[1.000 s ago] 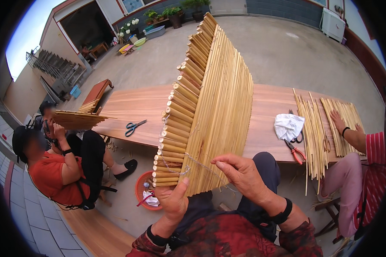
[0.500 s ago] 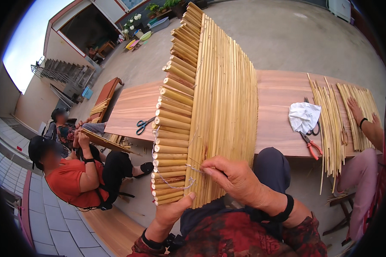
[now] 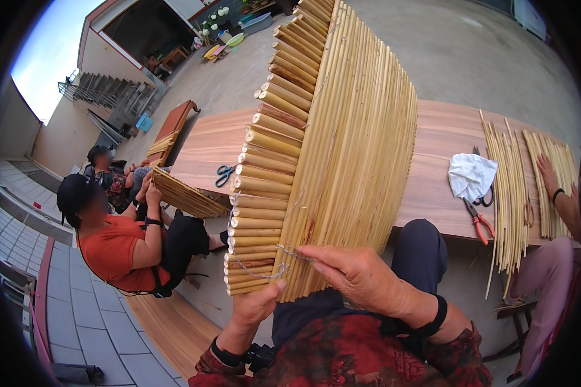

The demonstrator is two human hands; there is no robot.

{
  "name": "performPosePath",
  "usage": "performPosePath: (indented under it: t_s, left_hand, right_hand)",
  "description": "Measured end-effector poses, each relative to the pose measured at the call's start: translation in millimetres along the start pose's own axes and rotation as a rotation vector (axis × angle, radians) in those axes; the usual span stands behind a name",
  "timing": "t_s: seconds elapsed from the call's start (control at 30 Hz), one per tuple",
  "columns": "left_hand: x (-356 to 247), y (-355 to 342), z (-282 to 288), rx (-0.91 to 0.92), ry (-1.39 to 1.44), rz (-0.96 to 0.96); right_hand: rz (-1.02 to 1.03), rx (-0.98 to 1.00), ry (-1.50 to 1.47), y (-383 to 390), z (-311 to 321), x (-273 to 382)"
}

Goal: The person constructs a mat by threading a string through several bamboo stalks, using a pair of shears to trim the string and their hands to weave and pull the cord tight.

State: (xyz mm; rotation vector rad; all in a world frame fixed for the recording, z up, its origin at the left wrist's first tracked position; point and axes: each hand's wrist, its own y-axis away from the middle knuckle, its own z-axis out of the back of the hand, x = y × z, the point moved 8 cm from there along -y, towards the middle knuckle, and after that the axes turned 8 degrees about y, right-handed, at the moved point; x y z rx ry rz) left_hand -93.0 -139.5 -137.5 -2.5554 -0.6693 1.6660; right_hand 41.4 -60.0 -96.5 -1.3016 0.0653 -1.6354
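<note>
A large mat of yellow reed stalks (image 3: 358,142), built of two layers laid crosswise, slants up and away from my lap. My left hand (image 3: 253,308) grips its near lower edge, thumb on top, the other fingers hidden underneath. Just to the right, my right hand (image 3: 361,276) is closed in a pinch over the mat's lower part. Thin pale thread (image 3: 255,274) loops across the cut stalk ends and runs to the right fingertips. Whether a needle is in that pinch is too small to tell.
Behind the mat stands a wood-topped table (image 3: 432,138). On it lie red-handled pliers (image 3: 479,222), a white cloth (image 3: 471,175), loose stalks (image 3: 507,187) and dark scissors (image 3: 224,175). A co-worker in orange (image 3: 119,248) sits at left; another's hand (image 3: 549,173) rests on stalks at right.
The mat's upper end has swung a little to the right and its near edge sits slightly higher in view. My right hand stays pinched by the thread. The surroundings have shifted right.
</note>
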Motion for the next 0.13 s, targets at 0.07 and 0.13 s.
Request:
performPosePath:
  t_s: [0.07,0.13]
  left_hand:
    - [-0.4,2.3,3.3,-0.042,-0.033,-0.013]
    - [2.0,2.0,6.7,-0.027,-0.047,0.02]
  right_hand:
    - [0.006,-0.002,-0.003,1.8,-0.5,0.8]
    - [-0.009,0.039,-0.009,1.3,-2.0,1.3]
